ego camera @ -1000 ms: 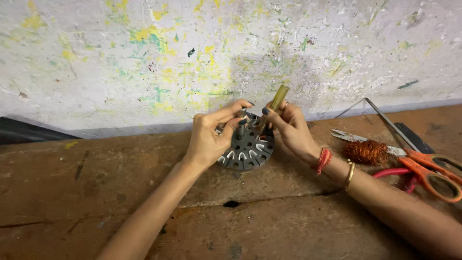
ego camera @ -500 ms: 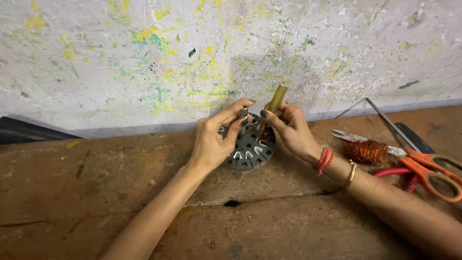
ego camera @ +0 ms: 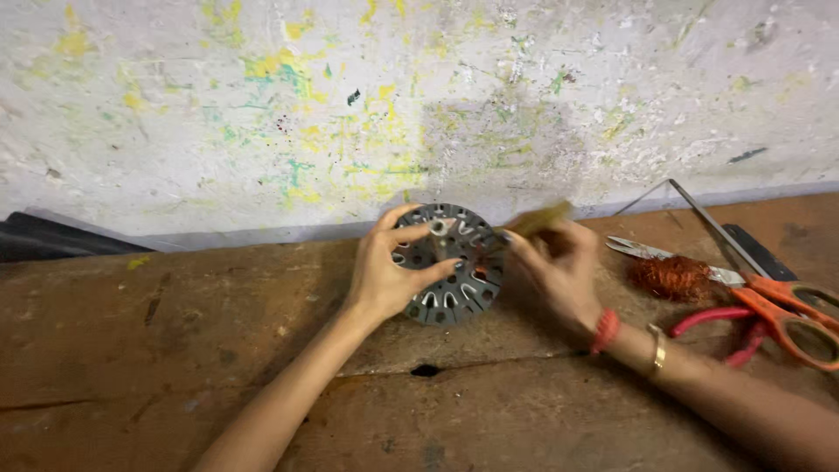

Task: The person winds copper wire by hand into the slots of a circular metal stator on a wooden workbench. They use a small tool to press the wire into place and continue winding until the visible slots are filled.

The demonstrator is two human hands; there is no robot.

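We see our left hand [ego camera: 384,275] gripping a round grey metal stator [ego camera: 450,264], thumb across its front face & fingers curled over the upper rim, holding it upright on edge near the back edge of the wooden tabletop [ego camera: 175,350], roughly mid-width, just in front of the paint-splattered wall [ego camera: 262,114]. Our right hand [ego camera: 555,271] is beside the stator's right rim, fingers pinched on a thin yellowish-green stick [ego camera: 540,218]; it's motion-blurred, so we can't tell if its tip touches the slots. On the right wrist: a red thread band [ego camera: 605,330] & a gold bangle [ego camera: 657,351]. Toward the right edge of the tabletop lie a clump of copper wire [ego camera: 671,278], orange-handled scissors [ego camera: 778,301] w/ blades pointing to the wall, and a red-handled tool [ego camera: 725,319] partly under them; the wire sits just beside the scissors, well apart from the stator. A dark flat item [ego camera: 61,238] lies at the back-left corner. A small dark hole [ego camera: 426,371] shows in the tabletop below the stator.
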